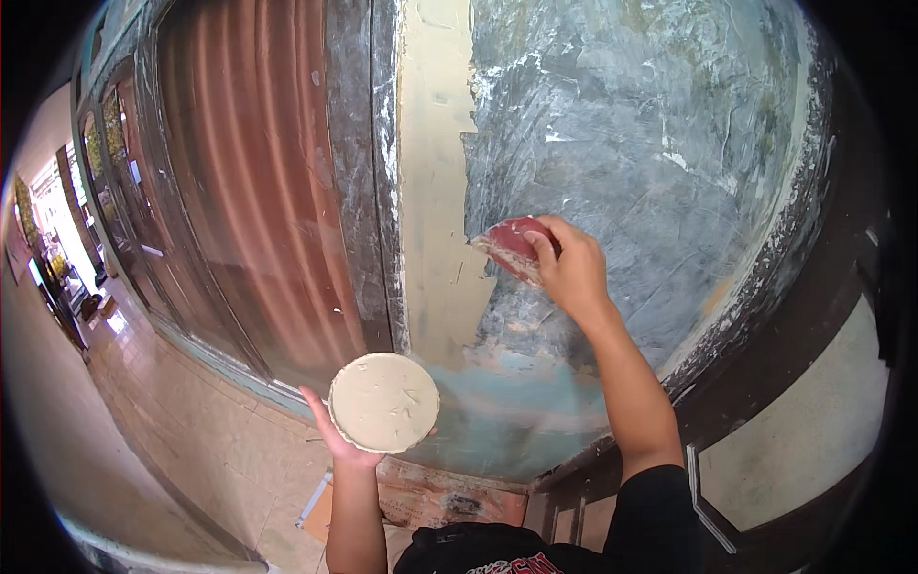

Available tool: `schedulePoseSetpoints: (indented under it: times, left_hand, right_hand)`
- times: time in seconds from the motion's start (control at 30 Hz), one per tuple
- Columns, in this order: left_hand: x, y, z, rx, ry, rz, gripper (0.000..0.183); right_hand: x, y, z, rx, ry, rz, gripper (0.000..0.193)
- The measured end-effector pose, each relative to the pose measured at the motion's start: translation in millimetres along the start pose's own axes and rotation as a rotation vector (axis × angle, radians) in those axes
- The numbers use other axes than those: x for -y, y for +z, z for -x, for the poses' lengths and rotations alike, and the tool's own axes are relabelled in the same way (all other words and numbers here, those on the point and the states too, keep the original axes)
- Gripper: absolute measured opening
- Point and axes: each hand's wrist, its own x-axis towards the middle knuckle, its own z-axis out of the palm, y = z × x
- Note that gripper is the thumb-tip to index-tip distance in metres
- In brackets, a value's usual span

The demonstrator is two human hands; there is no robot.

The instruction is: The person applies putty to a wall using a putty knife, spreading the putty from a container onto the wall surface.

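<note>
My right hand point(572, 268) grips a dark red putty spreader point(516, 251), its edge smeared with pale paste. The spreader is at the wall, close to the ragged right border of a cream strip of putty point(435, 191). Lower down, my left hand point(344, 435) holds a round container of cream putty point(384, 404) from beneath, thumb out along its left side. Most of that hand's fingers are hidden under the container. The putty's surface looks mostly smooth, with a few marks. Right of the strip the wall point(631, 172) is mottled grey-blue with whitish scrapes.
Left of the strip stands a dark-framed window point(258, 191) with reddish-brown curtains behind the glass. A dark frame with a pale panel point(794, 430) is at the right. Stained cardboard point(449, 493) lies on the tiled floor point(220, 426) below. A bright passage opens far left.
</note>
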Motion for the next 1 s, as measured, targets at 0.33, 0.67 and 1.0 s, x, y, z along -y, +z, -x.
schedulePoseSetpoints:
  times: [0.33,0.67,1.0]
  left_hand:
    - [0,11,3,0.084,-0.013,0.006,0.110]
    - [2,9,5,0.009,0.003,0.096,0.110]
    - [5,6,3,-0.014,0.011,0.046,0.111]
  right_hand:
    - [-5,-2,-2,0.016,0.000,0.034,0.020]
    - [-13,-2,13,-0.032,-0.080,0.042,0.018]
    - [-28,7,35,0.073,-0.071,0.039,0.018]
